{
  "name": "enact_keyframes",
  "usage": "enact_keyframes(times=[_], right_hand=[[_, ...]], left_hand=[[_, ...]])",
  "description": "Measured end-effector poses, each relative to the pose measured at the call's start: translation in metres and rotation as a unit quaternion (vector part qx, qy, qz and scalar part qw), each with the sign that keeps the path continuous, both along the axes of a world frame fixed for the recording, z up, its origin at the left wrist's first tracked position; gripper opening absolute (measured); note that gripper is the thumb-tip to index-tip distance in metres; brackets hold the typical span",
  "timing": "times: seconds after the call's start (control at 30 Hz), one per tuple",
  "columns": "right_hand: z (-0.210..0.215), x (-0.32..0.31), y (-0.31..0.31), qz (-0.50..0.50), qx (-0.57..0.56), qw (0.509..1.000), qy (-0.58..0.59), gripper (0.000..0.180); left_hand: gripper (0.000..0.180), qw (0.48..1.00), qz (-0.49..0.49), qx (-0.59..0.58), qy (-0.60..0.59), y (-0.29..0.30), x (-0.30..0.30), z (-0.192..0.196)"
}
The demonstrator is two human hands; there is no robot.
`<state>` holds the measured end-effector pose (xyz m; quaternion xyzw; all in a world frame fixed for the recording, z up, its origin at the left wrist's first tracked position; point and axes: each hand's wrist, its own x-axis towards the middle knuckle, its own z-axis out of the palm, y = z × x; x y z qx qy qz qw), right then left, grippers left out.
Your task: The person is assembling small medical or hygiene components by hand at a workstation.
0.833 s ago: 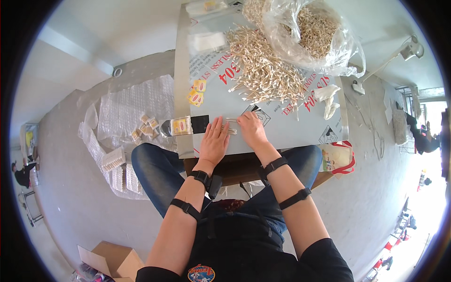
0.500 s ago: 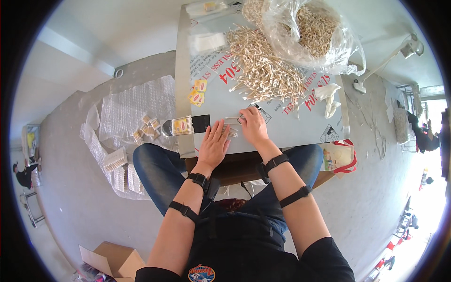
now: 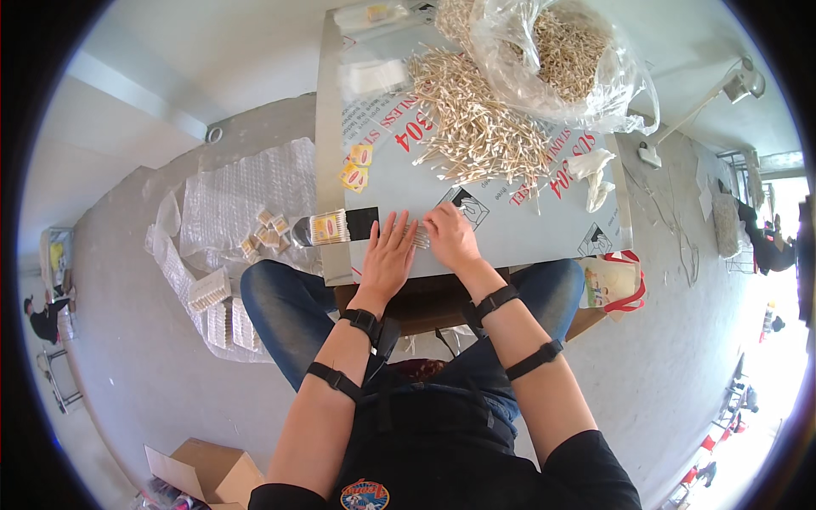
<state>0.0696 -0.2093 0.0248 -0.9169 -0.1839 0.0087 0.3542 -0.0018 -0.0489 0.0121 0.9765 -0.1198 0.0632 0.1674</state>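
My left hand (image 3: 389, 255) lies flat, fingers spread, on the near edge of the grey metal table (image 3: 510, 221). My right hand (image 3: 450, 238) is beside it, fingers curled over a small clear packet of cotton swabs (image 3: 420, 235) that sits between both hands. A big loose heap of cotton swabs (image 3: 476, 119) is spread farther back on the table. Behind it a clear plastic bag (image 3: 561, 59) holds many more swabs.
A filled swab packet with a yellow label (image 3: 327, 227) lies at the table's left edge beside a black strip. Two yellow labels (image 3: 355, 167) lie nearby. A white glove (image 3: 592, 170) is at right. Bubble wrap (image 3: 246, 195) with packets covers the floor at left; a cardboard box (image 3: 204, 476) stands below.
Both hands shifted slightly over the small packet; the right hand lifted back a little, then came down on it again beside the left hand.
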Motion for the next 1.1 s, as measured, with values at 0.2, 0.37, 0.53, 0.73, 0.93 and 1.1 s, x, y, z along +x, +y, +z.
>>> enact_keyframes(times=[0.2, 0.37, 0.53, 0.73, 0.93, 1.1], right_hand=[[0.014, 0.017, -0.033, -0.016, -0.045, 0.998, -0.034, 0.008], [0.003, 0.02, -0.041, -0.016, -0.049, 0.999, -0.007, 0.005], [-0.004, 0.013, -0.009, -0.02, -0.037, 0.998, 0.042, 0.006], [-0.005, 0.012, -0.002, -0.018, 0.078, 0.995, 0.052, 0.007], [-0.004, 0.033, -0.04, -0.153, 0.028, 0.988, 0.017, 0.018], [0.005, 0.054, -0.051, -0.155, -0.1, 0.978, -0.092, 0.035]], left_hand=[[0.053, 1.0, -0.001, -0.016, -0.006, 0.004, 0.01, -0.007], [0.053, 0.999, 0.031, -0.025, 0.005, -0.009, 0.005, -0.011], [0.053, 0.995, 0.093, -0.03, 0.005, -0.02, 0.0, -0.017], [0.057, 0.994, 0.077, -0.072, -0.004, -0.015, 0.0, -0.018], [0.063, 1.0, -0.019, -0.007, 0.014, -0.004, 0.004, -0.004], [0.063, 1.0, -0.002, -0.019, 0.022, -0.01, -0.005, -0.013]])
